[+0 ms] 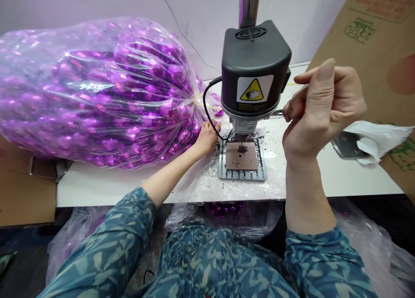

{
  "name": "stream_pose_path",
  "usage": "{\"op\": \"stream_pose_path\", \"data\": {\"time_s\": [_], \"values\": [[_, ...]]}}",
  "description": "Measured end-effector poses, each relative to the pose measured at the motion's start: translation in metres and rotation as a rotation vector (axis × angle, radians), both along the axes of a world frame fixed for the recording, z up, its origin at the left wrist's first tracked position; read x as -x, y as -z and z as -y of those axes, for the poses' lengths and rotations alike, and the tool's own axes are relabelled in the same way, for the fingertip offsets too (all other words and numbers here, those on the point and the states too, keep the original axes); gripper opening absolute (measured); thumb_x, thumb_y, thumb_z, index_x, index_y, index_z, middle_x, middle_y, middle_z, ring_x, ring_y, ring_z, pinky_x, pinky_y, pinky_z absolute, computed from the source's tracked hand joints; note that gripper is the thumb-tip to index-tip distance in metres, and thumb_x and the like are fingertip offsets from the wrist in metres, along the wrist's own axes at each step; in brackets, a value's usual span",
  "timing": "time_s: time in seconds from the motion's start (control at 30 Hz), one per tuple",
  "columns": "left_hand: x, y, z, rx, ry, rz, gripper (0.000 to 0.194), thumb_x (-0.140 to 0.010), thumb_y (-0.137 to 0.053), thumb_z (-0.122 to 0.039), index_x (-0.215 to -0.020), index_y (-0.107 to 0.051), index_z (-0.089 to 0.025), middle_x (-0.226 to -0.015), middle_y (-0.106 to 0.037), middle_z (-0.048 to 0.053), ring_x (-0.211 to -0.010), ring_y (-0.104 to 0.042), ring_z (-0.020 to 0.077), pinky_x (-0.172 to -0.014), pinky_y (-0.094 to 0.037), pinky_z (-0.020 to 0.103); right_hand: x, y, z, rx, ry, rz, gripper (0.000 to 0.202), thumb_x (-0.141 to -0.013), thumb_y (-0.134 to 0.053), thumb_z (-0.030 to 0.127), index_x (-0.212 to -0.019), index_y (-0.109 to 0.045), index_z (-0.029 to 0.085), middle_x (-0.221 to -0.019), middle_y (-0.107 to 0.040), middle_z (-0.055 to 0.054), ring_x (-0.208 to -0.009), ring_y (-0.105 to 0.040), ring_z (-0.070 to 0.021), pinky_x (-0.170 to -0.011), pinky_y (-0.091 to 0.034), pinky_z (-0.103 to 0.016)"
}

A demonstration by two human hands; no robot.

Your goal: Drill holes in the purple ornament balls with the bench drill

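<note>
On the white table stands a black bench drill press (254, 68) with a yellow hand-warning label. My right hand (324, 112) is raised at its right side, fingers curled around the end of its metal lever (277, 112). Beneath the drill, a brown square board (233, 159) with a small hole and dark shavings lies on the grooved metal base (248, 175). My left hand (207, 139) is to the left of the drill, by the neck of a clear bag (106, 94) packed with shiny purple faceted balls. Its fingers are bent and partly hidden; purple shows at the fingertips.
A black cable (205, 101) loops from the drill past my left hand. At right lie a phone (348, 145) and white tissue (385, 136), near a leaning cardboard box (372, 64). More clear plastic with purple balls (225, 209) is below the table's front edge.
</note>
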State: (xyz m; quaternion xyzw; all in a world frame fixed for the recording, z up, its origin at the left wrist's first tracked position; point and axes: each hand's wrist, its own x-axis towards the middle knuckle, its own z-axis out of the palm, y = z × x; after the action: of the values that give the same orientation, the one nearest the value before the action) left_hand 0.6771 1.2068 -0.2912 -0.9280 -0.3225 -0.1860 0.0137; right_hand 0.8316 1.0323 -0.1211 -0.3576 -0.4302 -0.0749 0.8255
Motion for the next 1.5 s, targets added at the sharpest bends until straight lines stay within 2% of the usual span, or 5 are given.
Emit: {"op": "stream_pose_path", "data": {"time_s": [0.2, 0.37, 0.47, 1.2, 1.5], "values": [[0.08, -0.003, 0.07, 0.187, 0.163, 0.323, 0.048, -0.091, -0.066, -0.028, -0.136, -0.055, -0.017, -0.134, -0.061, 0.02, -0.125, -0.059, 0.0337, -0.108, -0.047, 0.053, 0.002, 0.0, -0.001, -0.024, 0.003, -0.001, 0.032, -0.096, -0.057, 0.043, -0.076, -0.063, 0.018, -0.05, -0.038, 0.008, -0.04, -0.037, 0.0028, -0.041, -0.022, -0.016], [0.06, -0.001, 0.108, 0.986, 0.191, 0.777, 0.043, -0.099, -0.058, -0.045, -0.135, -0.054, -0.022, -0.13, -0.068, 0.013, -0.112, -0.069, 0.0226, -0.096, -0.058, 0.04, 0.003, 0.001, -0.004, -0.031, 0.025, -0.008, 0.033, -0.096, -0.057, 0.044, -0.075, -0.062, 0.018, -0.052, -0.036, 0.007, -0.04, -0.036, 0.003, -0.042, -0.022, -0.015], [0.036, 0.003, 0.11, 1.223, 0.141, 0.89, 0.045, -0.097, -0.061, -0.05, -0.131, -0.057, -0.021, -0.126, -0.07, 0.012, -0.109, -0.071, 0.0229, -0.093, -0.06, 0.04, 0.002, 0.001, -0.004, -0.03, 0.022, -0.003, 0.034, -0.094, -0.058, 0.045, -0.075, -0.062, 0.018, -0.052, -0.038, 0.007, -0.039, -0.036, 0.0025, -0.042, -0.022, -0.016], [-0.011, 0.015, 0.112, 0.772, 0.052, 0.691, 0.045, -0.08, -0.083, -0.038, -0.116, -0.066, -0.017, -0.108, -0.072, 0.01, -0.093, -0.068, 0.0203, -0.084, -0.055, 0.034, 0.006, -0.001, 0.004, 0.106, 0.052, -0.032, 0.043, -0.094, -0.053, 0.059, -0.076, -0.057, 0.02, -0.052, -0.035, 0.006, -0.041, -0.035, -0.0013, -0.042, -0.032, -0.02], [-0.011, 0.019, 0.125, 0.667, 0.127, 0.653, 0.048, -0.087, -0.076, -0.032, -0.13, -0.059, -0.02, -0.129, -0.068, 0.012, -0.119, -0.065, 0.0274, -0.106, -0.051, 0.046, 0.003, -0.001, -0.004, -0.014, 0.045, -0.024, 0.045, -0.086, -0.06, 0.061, -0.071, -0.059, 0.019, -0.046, -0.032, 0.008, -0.037, -0.034, -0.0014, -0.04, -0.025, -0.022]]}}
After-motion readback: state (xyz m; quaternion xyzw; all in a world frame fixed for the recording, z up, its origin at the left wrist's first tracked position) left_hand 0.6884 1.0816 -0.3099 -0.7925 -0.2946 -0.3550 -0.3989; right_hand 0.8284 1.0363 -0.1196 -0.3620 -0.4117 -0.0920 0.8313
